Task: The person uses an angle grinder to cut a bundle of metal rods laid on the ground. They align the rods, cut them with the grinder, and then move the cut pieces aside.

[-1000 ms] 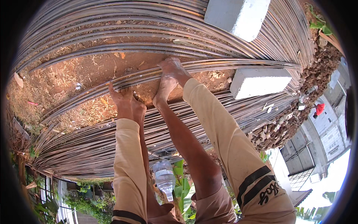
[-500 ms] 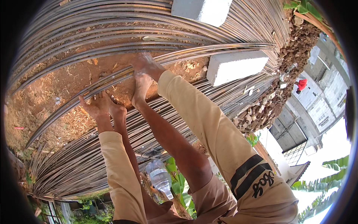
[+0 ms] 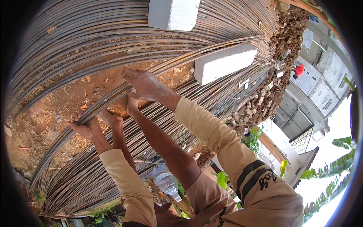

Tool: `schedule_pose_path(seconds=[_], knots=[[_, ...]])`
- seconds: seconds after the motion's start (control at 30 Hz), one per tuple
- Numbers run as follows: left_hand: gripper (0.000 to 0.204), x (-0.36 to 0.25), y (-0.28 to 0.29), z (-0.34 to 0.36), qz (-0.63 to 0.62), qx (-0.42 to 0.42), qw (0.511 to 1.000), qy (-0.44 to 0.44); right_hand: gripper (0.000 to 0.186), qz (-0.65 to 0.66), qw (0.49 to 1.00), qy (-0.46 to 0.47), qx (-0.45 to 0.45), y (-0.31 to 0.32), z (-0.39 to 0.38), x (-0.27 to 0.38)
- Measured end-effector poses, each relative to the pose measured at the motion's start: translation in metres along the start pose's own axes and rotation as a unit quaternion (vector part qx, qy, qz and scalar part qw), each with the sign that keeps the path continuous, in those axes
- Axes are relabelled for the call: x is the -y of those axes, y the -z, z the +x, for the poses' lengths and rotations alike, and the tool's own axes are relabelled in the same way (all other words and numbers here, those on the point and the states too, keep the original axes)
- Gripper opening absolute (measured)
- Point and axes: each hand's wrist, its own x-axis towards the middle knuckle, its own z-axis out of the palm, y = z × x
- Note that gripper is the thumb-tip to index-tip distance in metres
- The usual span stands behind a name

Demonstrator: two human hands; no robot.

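A narrow bundle of long steel rebar rods [image 3: 109, 97] runs slantwise in front of me, above bare soil and both bare feet. My left hand [image 3: 89, 129] is closed around it from the near side, fingertips showing past its far edge. Farther right along the bundle, my right hand [image 3: 148, 85] grips it from above, the fingers curled over the rods and partly hidden. Beneath the hands, my left foot [image 3: 112, 120] and right foot [image 3: 132, 105] stand beside the rods. The bundle bends away at the lower left and continues right past a white block.
More rebar fans out in a wide layer [image 3: 90, 38] beyond and a thick pile [image 3: 109, 166] nearer me. Two white blocks [image 3: 227, 63] lie on the rods. Soil and rubble [image 3: 261, 92] edge the right side. A large clear plastic bottle [image 3: 165, 181] is behind my legs. Someone in red [image 3: 298, 70] is far off.
My left hand has gone from beside the bundle, fingers spread, to wrapping around it. The bundle sits a little closer to me. My right hand stays on it. The whole view has shifted.
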Motion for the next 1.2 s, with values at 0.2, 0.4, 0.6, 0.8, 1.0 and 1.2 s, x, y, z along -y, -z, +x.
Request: schedule_pose_path(seconds=[0.2,0.4,0.6,0.8,1.0,1.2], knots=[[0.032,-0.004,-0.052,-0.085,0.012,-0.001,1.0,-0.02,0.05,0.219,0.869,-0.339,-0.286,0.094,-0.097,-0.003],[0.028,-0.002,-0.042,-0.053,0.062,0.055,0.996,-0.03,0.046,0.258,0.823,-0.438,-0.254,0.031,-0.131,-0.095],[0.027,-0.001,0.02,0.014,0.031,0.058,0.998,0.0,0.052,0.68,0.464,-0.447,-0.35,-0.013,-0.055,-0.114],[0.026,0.011,0.061,0.053,0.021,0.01,0.999,0.028,0.055,0.715,0.414,-0.412,-0.383,-0.065,-0.03,-0.139],[0.036,0.002,0.105,0.081,0.02,0.014,0.998,0.05,0.056,0.71,0.374,-0.436,-0.407,-0.074,-0.015,-0.135],[0.038,0.012,0.082,0.07,0.04,-0.04,0.998,0.03,0.068,0.773,0.331,-0.324,-0.434,-0.073,-0.019,-0.17]])
